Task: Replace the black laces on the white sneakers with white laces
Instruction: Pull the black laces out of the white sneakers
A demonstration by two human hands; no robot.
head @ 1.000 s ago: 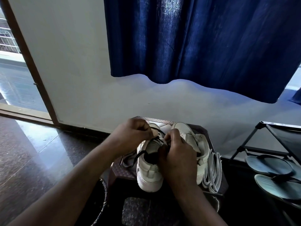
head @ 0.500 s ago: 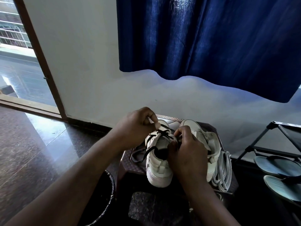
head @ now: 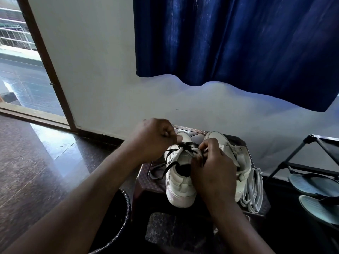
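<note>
Pinching the black lace point(head: 171, 162) up off the eyelets, the left hand point(head: 156, 138) holds as before; left sneaker point(head: 180, 187) sits heel-out at the table's point(head: 146, 180) front edge; right hand point(head: 212, 167) still pinches the same lace; right sneaker point(head: 243, 162) alongside; white laces point(head: 254, 189) hug the right edge.

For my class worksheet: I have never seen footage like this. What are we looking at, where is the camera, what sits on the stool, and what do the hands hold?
No machine here: these are a person's two bare hands, filmed by one camera worn on the head, looking down. On a low dark stool stand two white sneakers. The left hand pinches the black lace of the left sneaker; the right hand grips that sneaker at its eyelets. The right sneaker shows no lace; white laces lie beside it.
</note>
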